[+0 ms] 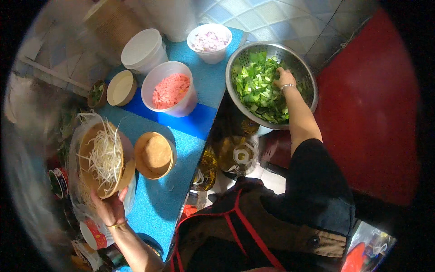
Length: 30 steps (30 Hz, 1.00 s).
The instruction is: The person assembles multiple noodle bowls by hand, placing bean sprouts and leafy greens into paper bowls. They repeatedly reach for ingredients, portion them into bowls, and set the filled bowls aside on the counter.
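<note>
My left hand [111,207] grips a brown paper bowl [121,174] by its near rim and tilts it. Inside lie white bean sprouts [105,154], some trailing over the rim. My right hand [284,78] reaches into a perforated steel colander [234,97] at the right. Its fingers are curled into chopped leafy greens [256,86], which partly hide the fingertips. Beside the sprouts stands another brown paper bowl [155,156], with only its bare inside showing.
On the blue tabletop [154,199] are a tub of pink diced food [170,90], a tub of chopped purple onion [209,41], a lidded white tub [144,50] and a small pale bowl [121,88]. Large oil jugs [235,154] stand below. A red panel [367,109] rises at the right.
</note>
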Available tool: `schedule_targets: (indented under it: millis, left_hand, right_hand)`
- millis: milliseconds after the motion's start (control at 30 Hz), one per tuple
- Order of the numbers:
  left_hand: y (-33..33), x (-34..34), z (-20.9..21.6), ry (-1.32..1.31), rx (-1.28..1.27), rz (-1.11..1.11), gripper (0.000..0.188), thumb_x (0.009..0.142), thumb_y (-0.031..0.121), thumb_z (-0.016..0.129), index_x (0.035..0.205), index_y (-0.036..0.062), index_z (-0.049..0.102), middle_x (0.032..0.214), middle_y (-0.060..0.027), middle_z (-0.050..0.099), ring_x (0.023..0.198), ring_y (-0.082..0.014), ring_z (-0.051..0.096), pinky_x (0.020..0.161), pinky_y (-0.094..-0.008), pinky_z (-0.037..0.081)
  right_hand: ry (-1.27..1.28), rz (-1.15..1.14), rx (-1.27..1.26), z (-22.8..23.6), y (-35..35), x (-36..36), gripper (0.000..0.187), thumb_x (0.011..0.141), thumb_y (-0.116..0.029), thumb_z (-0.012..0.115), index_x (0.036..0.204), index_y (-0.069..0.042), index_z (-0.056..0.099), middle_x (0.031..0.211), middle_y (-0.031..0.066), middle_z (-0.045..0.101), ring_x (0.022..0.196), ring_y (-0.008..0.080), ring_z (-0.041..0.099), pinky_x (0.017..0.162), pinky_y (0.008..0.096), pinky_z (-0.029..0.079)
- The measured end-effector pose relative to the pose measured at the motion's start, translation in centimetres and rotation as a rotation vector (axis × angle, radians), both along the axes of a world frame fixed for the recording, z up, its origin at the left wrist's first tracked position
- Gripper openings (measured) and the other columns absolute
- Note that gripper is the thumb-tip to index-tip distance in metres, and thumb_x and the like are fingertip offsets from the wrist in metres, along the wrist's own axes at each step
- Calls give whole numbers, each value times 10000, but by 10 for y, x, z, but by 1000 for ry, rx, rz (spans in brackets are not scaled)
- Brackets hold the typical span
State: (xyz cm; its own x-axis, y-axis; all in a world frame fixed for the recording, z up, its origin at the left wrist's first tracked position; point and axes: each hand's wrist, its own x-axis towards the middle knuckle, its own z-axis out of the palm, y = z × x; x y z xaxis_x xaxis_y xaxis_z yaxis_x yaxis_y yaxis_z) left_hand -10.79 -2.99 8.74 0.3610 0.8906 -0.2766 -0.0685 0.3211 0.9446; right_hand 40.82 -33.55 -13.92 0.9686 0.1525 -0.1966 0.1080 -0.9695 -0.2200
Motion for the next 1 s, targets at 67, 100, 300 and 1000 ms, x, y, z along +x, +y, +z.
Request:
schedule_targets:
  millis: [67, 100, 300, 1000]
  left_hand:
    - [-5, 17, -3, -13, 4, -37, 576, 831, 452, 445, 1258, 81, 336, 1214, -108, 453, 1013, -248, 529, 639, -364, 546]
    - [-8, 25, -4, -18, 6, -54, 577, 831, 451, 448, 1255, 76, 339, 1209, -111, 457, 1006, -250, 535, 637, -365, 547]
    - [-30, 73, -25, -12, -75, -213, 555, 857, 411, 418, 1230, 7, 342, 1144, -155, 490, 881, -273, 587, 590, -369, 563]
    - [-95, 164, -122, 125, -182, -560, 428, 861, 314, 433, 1192, 71, 315, 1063, -116, 475, 877, -241, 552, 546, -384, 541]
  right_hand:
    - [-139, 23, 137, 4, -4, -2, 462, 630, -172, 709, 1050, -167, 517, 1060, 137, 521, 969, 309, 518, 792, 390, 455]
    - [-207, 40, 204, 6, -7, -3, 392, 626, -150, 706, 989, -140, 560, 967, 142, 583, 902, 301, 561, 762, 380, 465]
    - [-152, -208, 783, 14, -38, 7, 371, 615, -176, 750, 942, -94, 597, 876, 114, 624, 768, 218, 584, 720, 326, 452]
    - [-282, -174, 915, 31, -32, -44, 285, 659, -103, 715, 916, -59, 599, 837, 69, 621, 734, 162, 565, 666, 282, 451]
